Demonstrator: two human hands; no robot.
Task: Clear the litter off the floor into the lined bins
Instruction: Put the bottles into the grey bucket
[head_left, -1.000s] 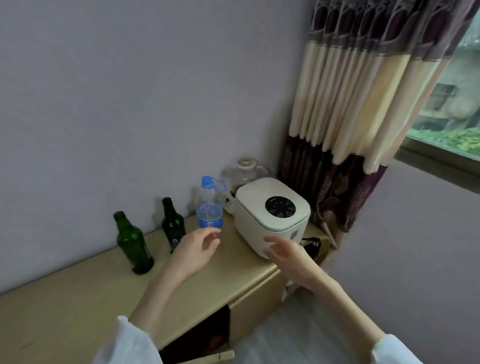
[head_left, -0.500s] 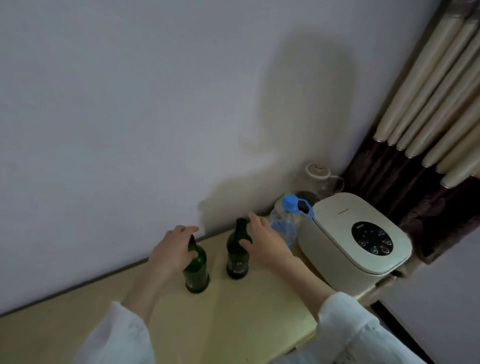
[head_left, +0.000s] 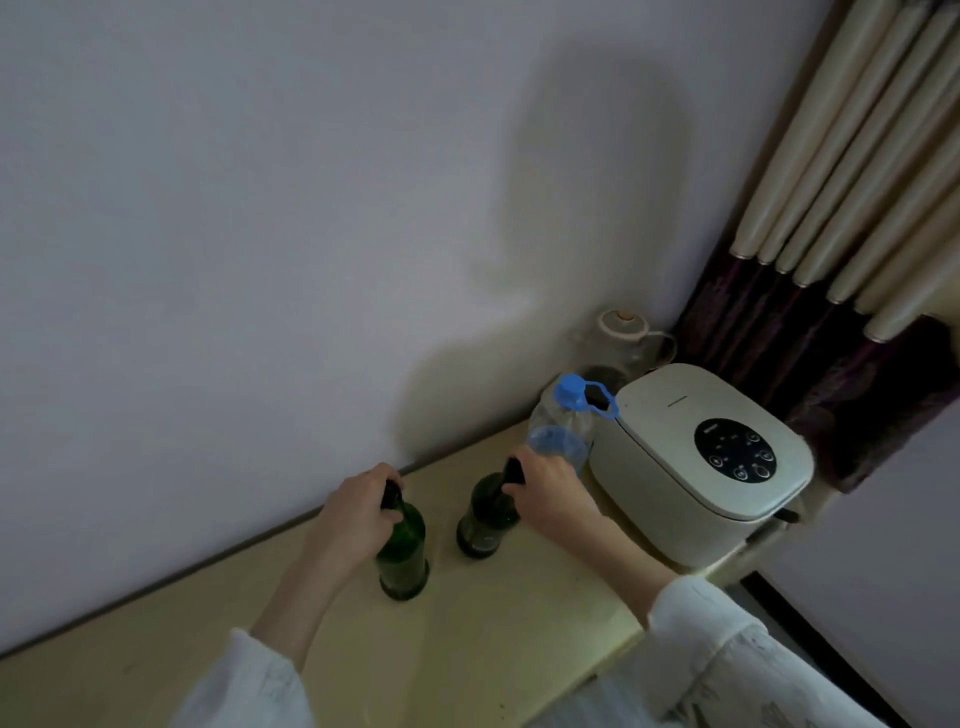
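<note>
Two green glass bottles stand upright on a pale wooden cabinet top (head_left: 519, 623) against the wall. My left hand (head_left: 358, 509) is closed around the neck of the left green bottle (head_left: 402, 556). My right hand (head_left: 545, 493) grips the neck of the right green bottle (head_left: 485, 519). Both bottles rest on the surface. A clear plastic bottle with a blue cap (head_left: 563, 426) stands just behind my right hand.
A white rice cooker (head_left: 696, 462) with a dark round panel sits at the cabinet's right end. Behind it is a glass kettle (head_left: 623, 338) in the corner. A striped curtain (head_left: 857, 208) hangs at the right. The grey wall runs along the cabinet's back edge.
The view has swung left and closer to the cabinet. Both hands went from hovering near the cooker and plastic bottle to closing on the necks of the two green bottles.
</note>
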